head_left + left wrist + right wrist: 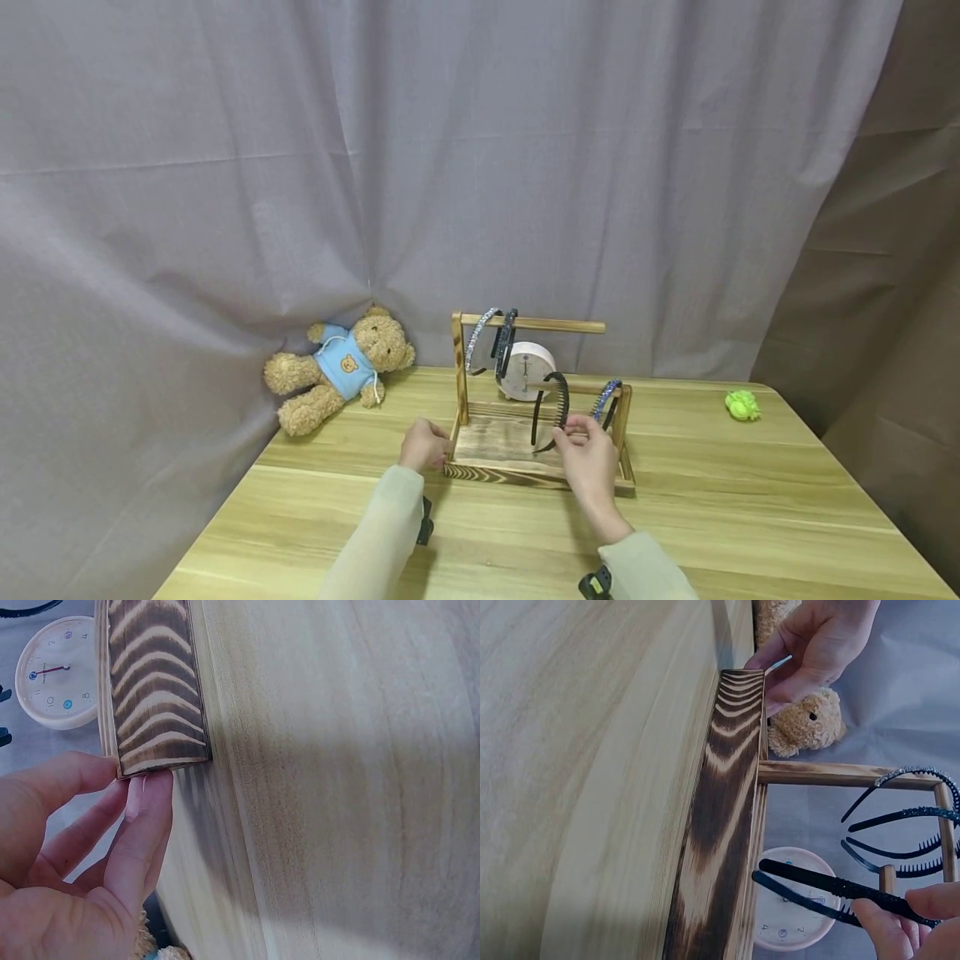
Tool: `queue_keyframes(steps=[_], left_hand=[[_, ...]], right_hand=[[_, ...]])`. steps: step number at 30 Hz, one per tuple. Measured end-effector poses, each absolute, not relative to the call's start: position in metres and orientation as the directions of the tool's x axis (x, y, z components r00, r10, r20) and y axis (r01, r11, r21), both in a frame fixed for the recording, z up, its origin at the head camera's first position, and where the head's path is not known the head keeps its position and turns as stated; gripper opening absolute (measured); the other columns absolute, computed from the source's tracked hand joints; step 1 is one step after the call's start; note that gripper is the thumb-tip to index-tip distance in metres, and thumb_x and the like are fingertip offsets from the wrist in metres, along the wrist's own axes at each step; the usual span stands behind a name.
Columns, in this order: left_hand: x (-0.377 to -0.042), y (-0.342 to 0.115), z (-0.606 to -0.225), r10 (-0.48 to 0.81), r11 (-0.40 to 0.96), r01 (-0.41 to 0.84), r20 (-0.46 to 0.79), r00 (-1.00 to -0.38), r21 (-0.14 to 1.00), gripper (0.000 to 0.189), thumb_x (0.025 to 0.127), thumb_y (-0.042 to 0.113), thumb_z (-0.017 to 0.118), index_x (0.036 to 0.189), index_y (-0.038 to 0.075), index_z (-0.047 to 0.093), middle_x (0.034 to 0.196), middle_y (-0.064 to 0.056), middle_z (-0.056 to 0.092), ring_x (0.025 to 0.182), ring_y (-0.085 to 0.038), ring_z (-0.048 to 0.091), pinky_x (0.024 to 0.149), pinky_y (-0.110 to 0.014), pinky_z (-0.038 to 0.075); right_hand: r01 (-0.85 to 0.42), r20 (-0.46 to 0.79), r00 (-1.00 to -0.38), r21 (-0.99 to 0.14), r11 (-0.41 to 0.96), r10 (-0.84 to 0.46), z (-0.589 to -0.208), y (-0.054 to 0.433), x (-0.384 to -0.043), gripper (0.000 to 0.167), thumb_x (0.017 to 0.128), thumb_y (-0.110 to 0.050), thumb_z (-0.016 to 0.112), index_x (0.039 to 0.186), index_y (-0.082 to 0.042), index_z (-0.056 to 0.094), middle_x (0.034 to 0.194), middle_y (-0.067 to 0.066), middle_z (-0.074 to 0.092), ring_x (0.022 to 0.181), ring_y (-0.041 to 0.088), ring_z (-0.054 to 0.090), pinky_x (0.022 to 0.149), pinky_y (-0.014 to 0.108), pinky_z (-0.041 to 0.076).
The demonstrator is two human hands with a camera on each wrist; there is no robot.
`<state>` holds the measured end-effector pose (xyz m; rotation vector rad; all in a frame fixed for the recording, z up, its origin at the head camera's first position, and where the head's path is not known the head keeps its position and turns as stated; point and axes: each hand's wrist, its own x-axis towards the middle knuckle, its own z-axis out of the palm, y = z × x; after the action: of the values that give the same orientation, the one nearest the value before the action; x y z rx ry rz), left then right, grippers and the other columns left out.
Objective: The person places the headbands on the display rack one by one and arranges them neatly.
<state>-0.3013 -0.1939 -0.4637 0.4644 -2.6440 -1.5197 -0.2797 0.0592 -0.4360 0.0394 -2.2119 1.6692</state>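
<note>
A wooden headband rack (502, 475) with an upper and a lower bar stands on the table. My left hand (424, 446) holds its left end; in the left wrist view the thumb and fingertips touch the corner of the striped front rail (157, 690). With thumb and fingers, my right hand (590, 460) pinches a black toothed headband (562, 402) by one side. Its arch is at the free left end of the lower bar (581, 388). On the upper bar (540, 323) hang a silvery glittery headband (472, 343) and dark headbands (507, 348). A blue glittery headband (606, 398) hangs farther right on the lower bar.
Behind the rack stands a round white clock (525, 367). A teddy bear (348, 362) in a blue top leans at the back left against the grey curtain (562, 167). Toward the table's right edge lies a bright green object (742, 405).
</note>
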Motion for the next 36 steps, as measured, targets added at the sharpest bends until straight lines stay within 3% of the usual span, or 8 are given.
queue_keyframes(steps=[10,23,32,36], left_hand=[[-0.301,-0.195,-0.464,-0.290,0.469,-0.233,-0.101,-0.952,0.852,0.010,0.084,0.003,0.072,0.092,-0.003,0.070,0.087,-0.015,0.068,0.059,-0.017,0.063,0.054,-0.027,0.058],[-0.301,-0.194,-0.464,-0.283,0.476,-0.231,-0.101,-0.954,0.848,0.012,0.084,0.003,0.071,0.094,-0.004,0.071,0.085,-0.014,0.068,0.062,-0.018,0.065,0.057,-0.029,0.059],[-0.300,-0.193,-0.461,-0.288,0.475,-0.239,-0.107,-0.952,0.847,0.010,0.086,0.003,0.070,0.094,-0.003,0.071,0.088,-0.015,0.069,0.063,-0.018,0.065,0.057,-0.028,0.059],[-0.299,-0.193,-0.460,-0.287,0.478,-0.241,-0.109,-0.952,0.844,0.012,0.087,0.004,0.070,0.096,-0.004,0.071,0.088,-0.015,0.069,0.064,-0.018,0.065,0.059,-0.029,0.060]], right_hand=[[-0.235,0.321,-0.915,-0.917,0.324,0.246,-0.436,0.062,-0.284,0.022,0.085,-0.006,0.071,0.104,0.002,0.064,0.098,0.018,0.069,0.079,0.018,0.068,0.058,0.015,0.052],[-0.221,0.340,-0.901,-0.894,0.389,0.271,-0.442,0.065,-0.288,0.023,0.086,-0.010,0.072,0.103,0.003,0.064,0.097,0.020,0.070,0.083,0.030,0.071,0.060,0.016,0.051],[-0.262,0.393,-0.870,-0.880,0.396,0.297,-0.449,0.068,-0.289,0.024,0.086,-0.008,0.073,0.105,0.003,0.063,0.096,0.019,0.070,0.085,0.031,0.071,0.063,0.010,0.049],[-0.287,0.428,-0.855,-0.861,0.420,0.292,-0.450,0.070,-0.288,0.027,0.085,-0.008,0.075,0.106,0.002,0.062,0.098,0.018,0.069,0.087,0.032,0.071,0.066,0.017,0.055]])
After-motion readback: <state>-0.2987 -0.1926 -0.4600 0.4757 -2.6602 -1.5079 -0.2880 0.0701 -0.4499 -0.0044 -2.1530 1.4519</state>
